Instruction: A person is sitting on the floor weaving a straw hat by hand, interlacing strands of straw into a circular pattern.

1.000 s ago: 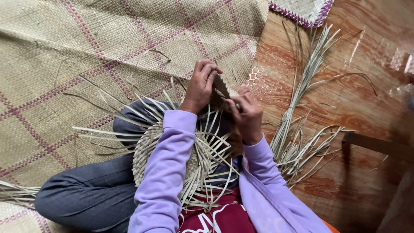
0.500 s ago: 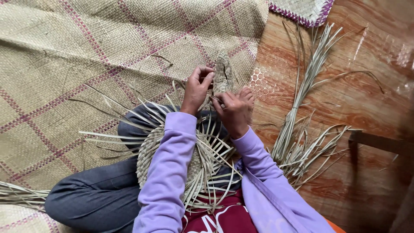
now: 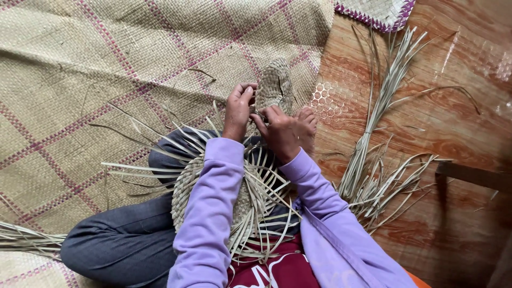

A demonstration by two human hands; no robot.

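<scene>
- One large tan woven floor mat (image 3: 106,58) crossed by pink check lines.
- One smaller woven mat with a purple edge (image 3: 381,13), only its corner in view.
- One round, half-woven piece of pale straw (image 3: 213,186) with loose strips sticking out.
- One bundle of loose dry straw strips (image 3: 373,160) on the wooden floor (image 3: 453,106); a second bundle (image 3: 26,240) at the left edge.
- Two bare hands: the left hand (image 3: 238,109) and the right hand (image 3: 282,130).
- Two lilac sleeves (image 3: 208,213).

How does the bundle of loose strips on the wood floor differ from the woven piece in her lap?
The loose strip bundle is unwoven, long strands fanning out; the woven piece is interlaced into a round form with free ends sticking out. The bundle lies untouched on the wood floor; the woven piece is gripped at its upper edge by the left hand and right hand. Both look like the same pale dried leaf.
</scene>
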